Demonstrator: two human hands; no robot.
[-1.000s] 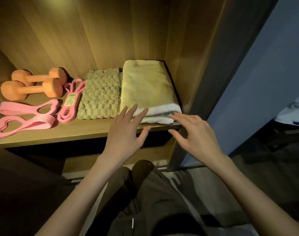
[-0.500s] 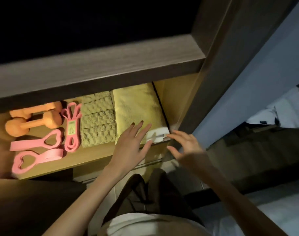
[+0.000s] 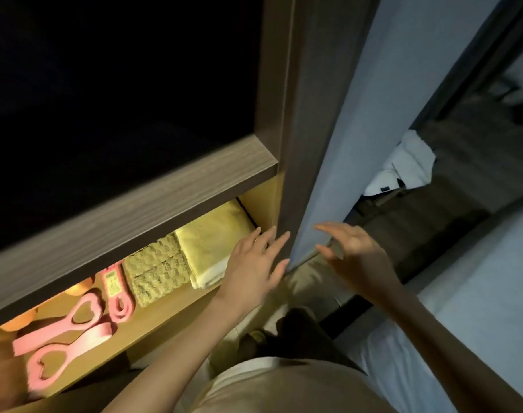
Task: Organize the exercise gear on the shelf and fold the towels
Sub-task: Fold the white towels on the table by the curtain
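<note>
On the lit wooden shelf (image 3: 165,320) lie a folded yellow towel (image 3: 215,245), a folded textured green towel (image 3: 157,271), a coiled pink band with a label (image 3: 117,296), two pink heart-loop bands (image 3: 63,338) and orange dumbbells (image 3: 19,320), mostly hidden under the upper board. My left hand (image 3: 254,269) hovers with spread straight fingers in front of the yellow towel's right end, holding nothing. My right hand (image 3: 349,251) hangs open, fingers relaxed, to the right of the cabinet's upright post (image 3: 290,129).
A dark upper compartment (image 3: 120,84) fills the top left above a wooden board (image 3: 135,210). A pale blue wall panel (image 3: 373,114) stands right of the post. White cloth (image 3: 403,171) lies farther right. My torso and legs are below.
The view has risen and tilted, so the shelf now sits low left under the upper board. Both hands have lifted away from the yellow towel's front edge, the right one moving right past the post.
</note>
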